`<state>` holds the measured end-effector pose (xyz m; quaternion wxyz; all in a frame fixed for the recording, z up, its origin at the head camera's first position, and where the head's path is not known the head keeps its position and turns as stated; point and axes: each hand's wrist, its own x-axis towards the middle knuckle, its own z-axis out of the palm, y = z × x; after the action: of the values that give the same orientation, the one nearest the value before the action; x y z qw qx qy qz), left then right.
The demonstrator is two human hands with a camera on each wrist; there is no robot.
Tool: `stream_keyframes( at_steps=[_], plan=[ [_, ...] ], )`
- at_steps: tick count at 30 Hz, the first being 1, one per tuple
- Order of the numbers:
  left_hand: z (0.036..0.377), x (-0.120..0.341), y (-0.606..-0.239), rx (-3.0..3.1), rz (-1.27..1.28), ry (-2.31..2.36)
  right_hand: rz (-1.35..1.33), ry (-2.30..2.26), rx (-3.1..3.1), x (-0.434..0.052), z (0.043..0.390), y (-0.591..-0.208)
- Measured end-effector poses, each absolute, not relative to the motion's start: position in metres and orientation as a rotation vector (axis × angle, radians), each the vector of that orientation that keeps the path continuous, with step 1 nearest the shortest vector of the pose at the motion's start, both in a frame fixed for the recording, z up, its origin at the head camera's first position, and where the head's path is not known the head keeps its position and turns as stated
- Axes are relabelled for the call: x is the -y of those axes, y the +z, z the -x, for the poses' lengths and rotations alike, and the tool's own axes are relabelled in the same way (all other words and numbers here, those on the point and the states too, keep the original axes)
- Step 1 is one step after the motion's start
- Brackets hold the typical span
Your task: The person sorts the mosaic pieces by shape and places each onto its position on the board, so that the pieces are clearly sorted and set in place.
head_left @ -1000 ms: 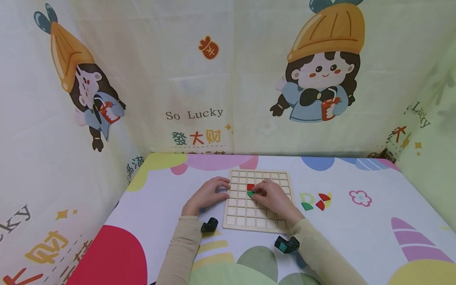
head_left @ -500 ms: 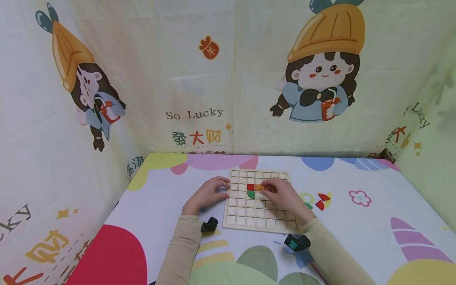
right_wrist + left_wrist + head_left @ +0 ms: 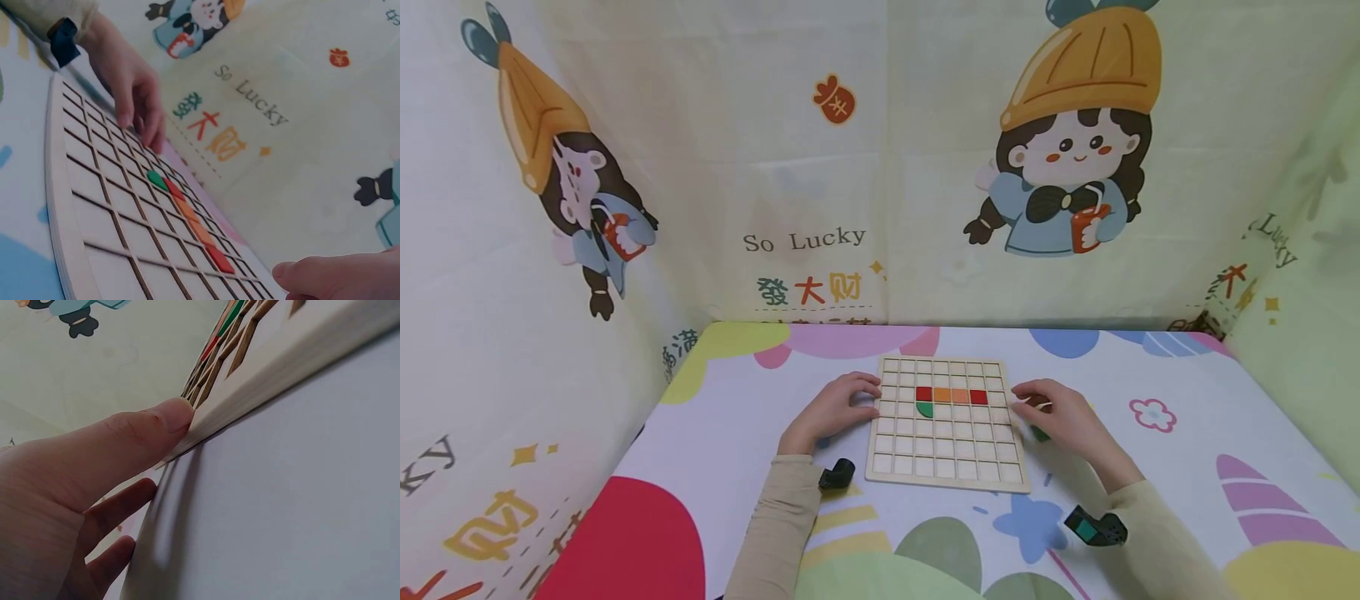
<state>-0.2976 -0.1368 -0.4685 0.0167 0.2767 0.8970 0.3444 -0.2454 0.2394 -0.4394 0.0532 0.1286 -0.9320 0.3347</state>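
On the table (image 3: 1120, 467), the gridded board (image 3: 943, 451) is lying with a four-tile row (image 3: 943, 395) in red and orange; a green quarter-round (image 3: 926, 410) is sitting at six o'clock of the row's nine-o'clock end. The left hand (image 3: 822, 410) is touching the board's nine-o'clock edge, thumb and fingers parted, gripping nothing. The right hand (image 3: 1073, 422) is hanging just off three o'clock, fingers loosely bent, no piece showing, partly covering a loose green piece (image 3: 1040, 433). Risk: right hand bumping the board, jarring the row askew. Versus half a second ago: right hand is no longer covering the row's three-o'clock end.
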Motion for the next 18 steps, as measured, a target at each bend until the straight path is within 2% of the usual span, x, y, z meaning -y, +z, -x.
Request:
stream_keyframes(
  at_steps=[7,18],
  plan=[
    [0.298,0.138,-0.470,-2.790,-0.846,1.088,-0.357,0.973,2.874,-0.267,0.235,-0.436],
    [0.298,0.137,-0.470,-2.789,-0.868,1.084,-0.627,0.810,2.953,-0.279,0.234,-0.444]
  ],
)
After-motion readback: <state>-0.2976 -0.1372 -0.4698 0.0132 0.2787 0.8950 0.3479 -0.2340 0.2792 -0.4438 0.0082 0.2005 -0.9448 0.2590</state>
